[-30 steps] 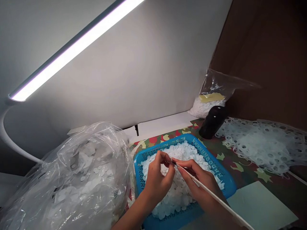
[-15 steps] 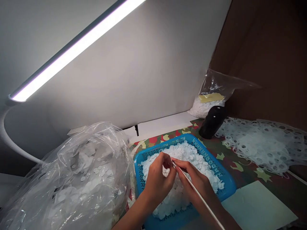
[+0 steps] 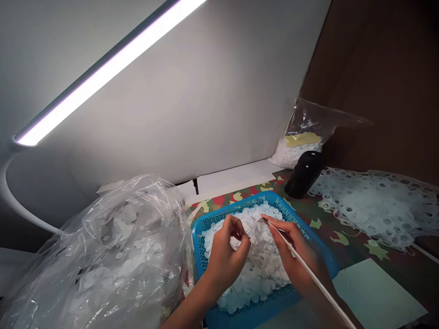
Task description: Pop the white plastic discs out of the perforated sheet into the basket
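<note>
My left hand (image 3: 230, 249) hangs over a blue plastic basket (image 3: 270, 197) heaped with small white discs (image 3: 262, 260). Its thumb and forefinger are pinched together, and the small thing at their tips is too tiny to name. To its right, my right hand (image 3: 295, 246) grips a long thin white stick (image 3: 317, 278) between thumb and fingers. The stick slants from the fingertips down to the lower right edge. A pale, blurred sliver (image 3: 255, 224) shows between the two hands, and I cannot tell whether it touches either.
At left lies a large clear plastic bag (image 3: 137, 256) of white discs, beneath a lit bar lamp (image 3: 113, 68). Behind the basket stand a black cylinder (image 3: 304, 174) and a filled clear bag (image 3: 297, 148). Punched-out translucent sheets (image 3: 380, 205) and a pale sheet (image 3: 380, 292) lie at right.
My right hand has drawn away to the right with the stick, opening a gap between the hands. My left hand has stayed almost where it was, still pinched.
</note>
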`<state>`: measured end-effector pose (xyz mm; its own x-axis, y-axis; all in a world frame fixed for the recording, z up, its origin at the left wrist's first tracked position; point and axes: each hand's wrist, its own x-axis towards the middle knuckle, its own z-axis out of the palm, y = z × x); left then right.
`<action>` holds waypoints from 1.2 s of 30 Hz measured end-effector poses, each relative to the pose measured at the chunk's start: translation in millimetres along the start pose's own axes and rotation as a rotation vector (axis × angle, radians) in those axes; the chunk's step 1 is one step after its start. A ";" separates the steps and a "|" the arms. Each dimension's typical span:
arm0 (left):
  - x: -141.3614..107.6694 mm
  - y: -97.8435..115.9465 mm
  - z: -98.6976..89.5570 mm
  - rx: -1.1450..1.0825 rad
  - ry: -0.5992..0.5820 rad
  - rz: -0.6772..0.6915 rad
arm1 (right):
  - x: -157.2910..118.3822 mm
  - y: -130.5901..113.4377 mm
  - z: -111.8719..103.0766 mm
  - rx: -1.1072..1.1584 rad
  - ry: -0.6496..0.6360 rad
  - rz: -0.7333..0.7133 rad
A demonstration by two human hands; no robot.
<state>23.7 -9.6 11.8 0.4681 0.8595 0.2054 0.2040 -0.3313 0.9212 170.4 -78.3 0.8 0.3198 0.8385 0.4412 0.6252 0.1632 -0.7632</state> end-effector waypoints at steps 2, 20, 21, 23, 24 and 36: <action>1.5 -0.1 -0.5 -0.044 -0.037 -0.041 | -2.0 -3.4 2.2 0.015 0.006 -0.036; -1.9 2.1 -3.5 0.126 -0.116 0.126 | -6.2 -7.6 0.4 0.175 -0.203 0.013; -1.2 1.4 -3.2 0.116 -0.118 0.116 | -6.3 -7.6 -0.1 0.191 -0.199 0.024; 0.3 -0.7 -2.8 0.115 -0.117 0.084 | -6.6 -7.0 -1.1 0.199 -0.198 0.025; 0.9 -1.9 -2.6 0.122 -0.114 0.068 | -6.8 -6.5 -1.5 0.191 -0.202 0.013; 1.3 -6.3 -4.3 0.095 -0.109 0.011 | 7.0 -2.6 -21.1 0.006 0.169 0.118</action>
<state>19.4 -4.7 7.7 0.5598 0.8103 0.1732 0.2767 -0.3799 0.8827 186.0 -83.8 15.9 0.5057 0.7531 0.4208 0.5723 0.0721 -0.8168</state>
